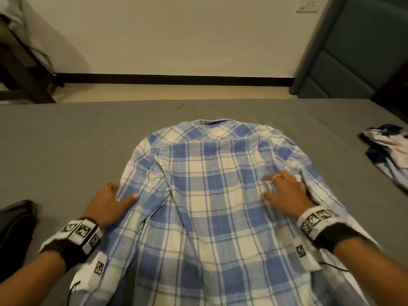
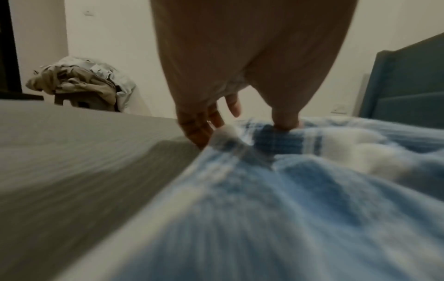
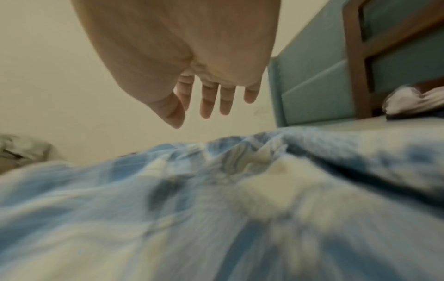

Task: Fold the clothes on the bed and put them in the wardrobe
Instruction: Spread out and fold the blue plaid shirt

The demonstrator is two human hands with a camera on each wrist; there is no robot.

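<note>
On bed [image 1: 66, 138]: plaid shirt [image 1: 212, 195] between hands; left hand [image 1: 106, 204] pinches edge, right hand [image 1: 284, 193] flat, fingers spread.

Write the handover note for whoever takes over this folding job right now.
Left hand: pinches the plaid shirt's left edge, thumb on top.
Right hand: open, fingers straight, low over the shirt's right side; contact unclear.
Shirt lies back up on the bed, collar far, its sides turned in.
Another garment lies crumpled at the bed's right.
Left: finish folding the shirt, fold the other garment, put both in the wardrobe, which is not in view.
</note>
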